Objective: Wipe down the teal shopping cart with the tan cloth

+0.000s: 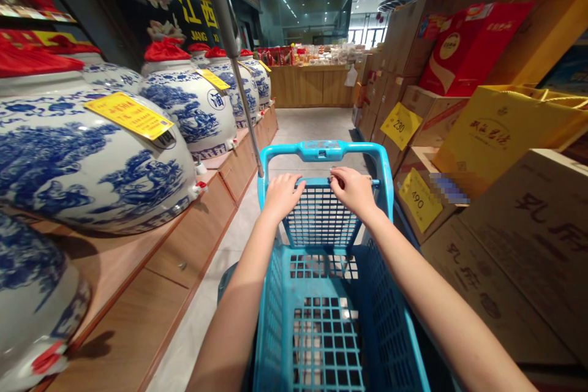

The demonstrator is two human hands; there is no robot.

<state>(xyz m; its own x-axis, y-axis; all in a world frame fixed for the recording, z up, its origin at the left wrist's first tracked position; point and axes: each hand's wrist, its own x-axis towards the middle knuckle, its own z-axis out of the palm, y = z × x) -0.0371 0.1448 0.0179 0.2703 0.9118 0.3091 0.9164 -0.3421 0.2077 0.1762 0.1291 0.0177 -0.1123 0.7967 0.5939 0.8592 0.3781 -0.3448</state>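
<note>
A blue plastic shopping cart [321,285] with grid walls and floor fills the lower middle; its basket has nothing in it. My left hand [283,196] has its fingers wrapped over the top bar of the upright mesh panel [321,217], on the left side. On the same bar, farther right, my right hand [353,191] is curled closed, thumb tucked toward the fingers. Beyond both hands rises the cart's blue handle frame [321,150], which neither hand touches. A grey pole [245,104] stands up from the frame's left corner.
Large blue-and-white jars [114,153] with red cloth tops line a wooden ledge [193,233] on the left. Stacked cartons [514,257], a yellow gift bag [509,135] and price signs [400,125] crowd the right. Ahead, the tiled aisle [307,125] leads to a wooden counter [305,87].
</note>
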